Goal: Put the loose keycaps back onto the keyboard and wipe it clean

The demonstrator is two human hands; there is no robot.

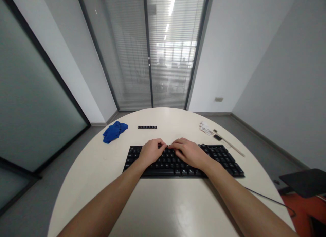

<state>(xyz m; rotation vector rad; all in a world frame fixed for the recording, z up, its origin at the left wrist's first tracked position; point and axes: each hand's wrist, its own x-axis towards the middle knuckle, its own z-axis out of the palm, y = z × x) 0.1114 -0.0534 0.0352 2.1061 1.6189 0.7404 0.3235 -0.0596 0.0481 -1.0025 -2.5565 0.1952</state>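
Observation:
A black keyboard (163, 171) lies flat on the round table, with both hands over its upper middle part. My left hand (152, 151) is closed, its thumb and index fingertip meeting at the top row of keys. Close beside it, my right hand (187, 151) has its fingers bent, the index fingertip near the left thumb. Whatever lies between the fingertips is too small and hidden to make out. Beyond the keyboard, several loose black keycaps (147, 127) stand in a neat row.
A crumpled blue cloth (114, 131) lies at the table's back left. Toward the back right are white crumpled material (204, 127), a small black piece (217, 137) and a thin light stick (233, 147). A black cable (267, 197) runs off the right edge of the cream table (163, 203).

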